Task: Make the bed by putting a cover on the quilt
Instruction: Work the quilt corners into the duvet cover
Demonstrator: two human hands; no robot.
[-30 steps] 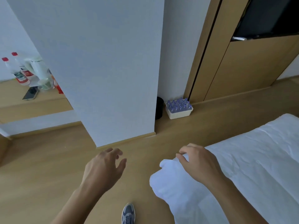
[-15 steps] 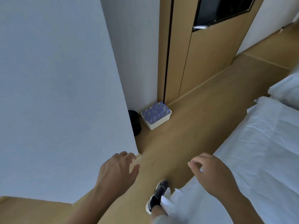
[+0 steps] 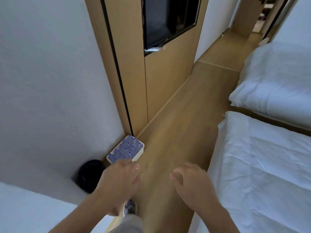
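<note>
We see both hands held out low in front of the body, backs up, above the wooden floor (image 3: 176, 125) of the aisle. The left hand (image 3: 120, 180) reaches forward from a bare forearm that enters at the bottom left. Its fingers are relaxed and slightly spread, the thumb out to the right, and it holds nothing. In the view its fingertips overlap the near corner of a white tray of blue-capped bottles (image 3: 126, 148) that stands on the floor against the wall, but the hand looks to be in the air above it rather than touching.

The right hand (image 3: 193, 184) hangs beside it, a little apart, wrist bent down, fingers loosely curled and fanned toward the left — also empty. It is near the edge of the closer bed without touching it.

The white bedding (image 3: 262, 174) lies wrinkled over that closer bed on the right, its long edge running along the aisle; we cannot tell whether this is the quilt or its cover. Beyond a narrow gap lies a second bed (image 3: 277, 78), also in white.

A round black bin (image 3: 89, 174) stands in the corner of the white wall (image 3: 50, 81), just left of the tray. A dark screen (image 3: 168, 19) is set in the wood panel ahead. Below the left wrist a shoe (image 3: 130, 208) shows on the floor.
</note>
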